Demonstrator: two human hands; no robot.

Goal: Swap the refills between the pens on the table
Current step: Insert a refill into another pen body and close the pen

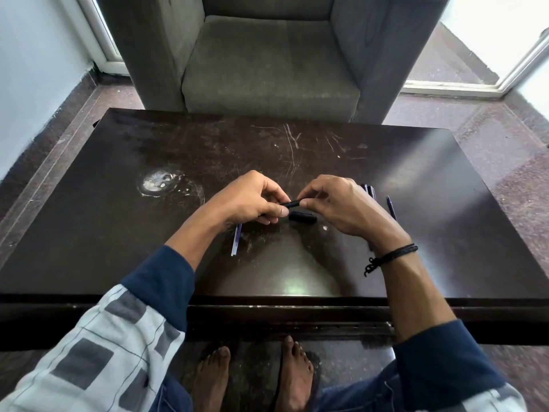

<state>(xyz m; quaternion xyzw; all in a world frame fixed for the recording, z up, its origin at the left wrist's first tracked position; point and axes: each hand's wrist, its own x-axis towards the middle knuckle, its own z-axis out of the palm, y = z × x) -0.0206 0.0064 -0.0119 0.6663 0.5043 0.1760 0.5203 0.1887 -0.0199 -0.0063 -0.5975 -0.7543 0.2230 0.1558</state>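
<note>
Bare feet [255,376] under the table's [133,248] near edge. Mid-table, left hand [252,200] and right hand [341,205] each pinch one end of a black pen [292,202] above a cap [303,217]. A refill [236,240] lies by the left wrist.

Both hands [249,200] [335,203] pinching a black pen [292,203], cap [302,217] and refill [236,239] on dark table [118,203]

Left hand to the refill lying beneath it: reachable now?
Probably yes: the refill lies uncovered just under the left hand. But it and the right hand pinch the black pen, so it must let go first.
</note>
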